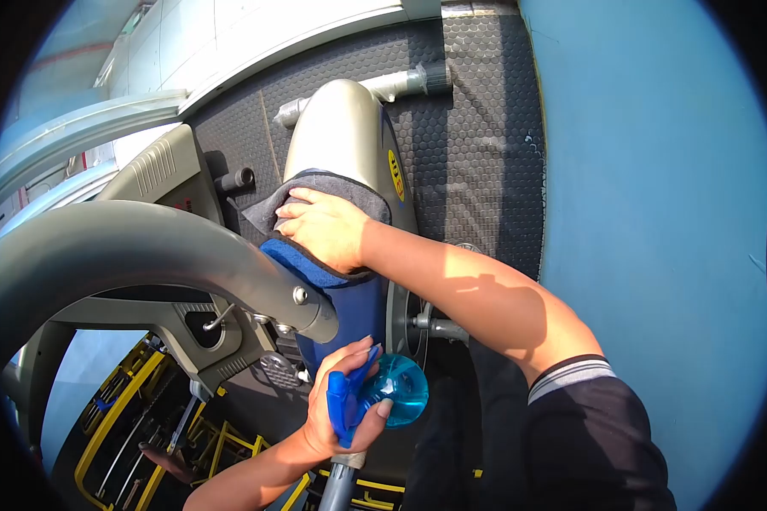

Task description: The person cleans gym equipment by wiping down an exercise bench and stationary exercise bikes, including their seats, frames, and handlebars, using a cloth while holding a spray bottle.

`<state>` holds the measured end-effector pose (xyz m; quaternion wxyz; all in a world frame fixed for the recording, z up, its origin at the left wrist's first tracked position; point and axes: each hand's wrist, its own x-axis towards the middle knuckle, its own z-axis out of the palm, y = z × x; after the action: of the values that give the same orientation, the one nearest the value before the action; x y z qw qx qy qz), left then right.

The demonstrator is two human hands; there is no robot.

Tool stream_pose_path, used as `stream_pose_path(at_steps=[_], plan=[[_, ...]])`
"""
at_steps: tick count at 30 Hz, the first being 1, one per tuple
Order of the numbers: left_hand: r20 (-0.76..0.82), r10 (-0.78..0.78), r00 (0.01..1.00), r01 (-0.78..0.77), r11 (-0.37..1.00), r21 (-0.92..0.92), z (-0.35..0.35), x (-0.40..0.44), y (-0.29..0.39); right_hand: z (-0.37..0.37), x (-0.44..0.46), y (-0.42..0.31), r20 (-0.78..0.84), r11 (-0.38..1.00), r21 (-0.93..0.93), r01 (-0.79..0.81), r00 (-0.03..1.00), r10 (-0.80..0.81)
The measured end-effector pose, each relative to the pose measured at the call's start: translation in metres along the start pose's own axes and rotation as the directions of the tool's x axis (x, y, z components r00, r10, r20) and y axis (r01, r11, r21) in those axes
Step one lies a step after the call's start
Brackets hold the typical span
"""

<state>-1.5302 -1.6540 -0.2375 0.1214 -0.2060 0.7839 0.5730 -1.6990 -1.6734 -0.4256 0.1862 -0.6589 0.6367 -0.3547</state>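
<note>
My right hand (pixel 325 230) presses a grey and blue cloth (pixel 349 189) onto the exercise machine's body, where the beige cover (pixel 334 128) meets the blue frame (pixel 358 311). Its fingers are spread over the cloth, pointing left. Lower down, my left hand (pixel 341 409) is wrapped round a spray bottle (pixel 405 390) with a blue trigger head and blue-green liquid inside. The bottle is tilted, close to the lower end of the blue frame.
A thick grey curved tube (pixel 145 243) arches across the left. Pedals (pixel 283 370) and a seat post (pixel 339 485) are below. Yellow racks (pixel 119 426) stand at the lower left. A blue wall (pixel 656 170) fills the right, beside black textured flooring (pixel 486 128).
</note>
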Motion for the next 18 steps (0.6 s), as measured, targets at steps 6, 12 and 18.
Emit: stream_pose_path(at_steps=[6,12,18], plan=[[-0.064,0.02,0.998,-0.03,0.987,-0.161,-0.002,0.02,-0.043,0.013,0.028,0.134,-0.126,0.674,0.26,-0.692,0.667,0.734],[-0.012,0.212,0.977,-0.21,0.962,-0.172,-0.012,0.024,-0.077,0.092,-0.034,0.115,-0.438,0.602,0.575,-0.554,0.413,0.798],[0.125,0.241,0.962,-0.246,0.969,0.019,-0.008,0.031,-0.081,0.051,-0.093,-0.034,-0.36,0.635,0.679,-0.368,0.587,0.725]])
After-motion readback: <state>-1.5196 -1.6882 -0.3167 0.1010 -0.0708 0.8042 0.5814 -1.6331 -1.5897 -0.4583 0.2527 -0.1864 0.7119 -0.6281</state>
